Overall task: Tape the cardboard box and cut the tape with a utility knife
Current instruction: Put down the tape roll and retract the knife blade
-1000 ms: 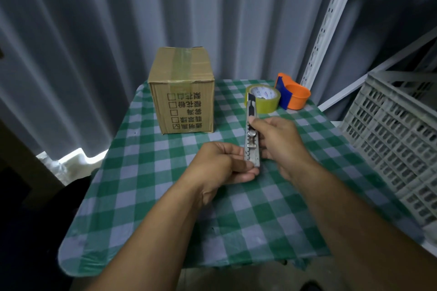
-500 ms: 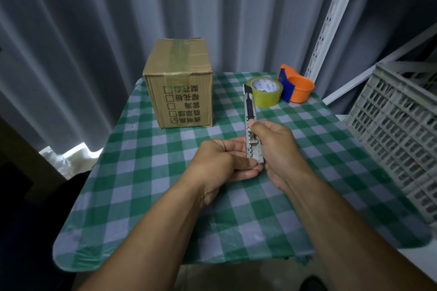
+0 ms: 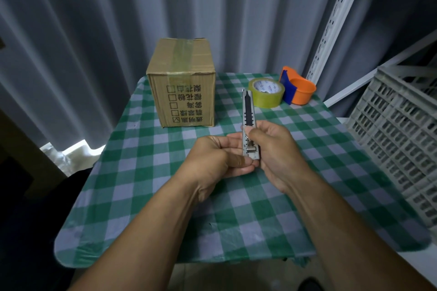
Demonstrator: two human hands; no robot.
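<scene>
A metal utility knife [image 3: 248, 116] stands upright over the middle of the table, held by both hands. My right hand [image 3: 275, 149] wraps its lower body with the thumb on the slider. My left hand [image 3: 218, 158] grips the knife's bottom end from the left. No blade shows past the knife's top tip. A cardboard box [image 3: 183, 85] with a strip of clear tape along its top stands at the far left of the table. A roll of yellowish tape [image 3: 266, 93] lies flat behind the knife.
An orange and blue tape dispenser [image 3: 296, 88] sits beside the roll at the far right. The table has a green checked cloth [image 3: 146, 186]. A grey plastic crate [image 3: 399, 130] stands at the right. Grey curtains hang behind, with a white slotted rail [image 3: 331, 30].
My thumb has slid down the knife's body and the blade tip seen earlier no longer shows. The view shifted slightly; the hands stay over the table's middle.
</scene>
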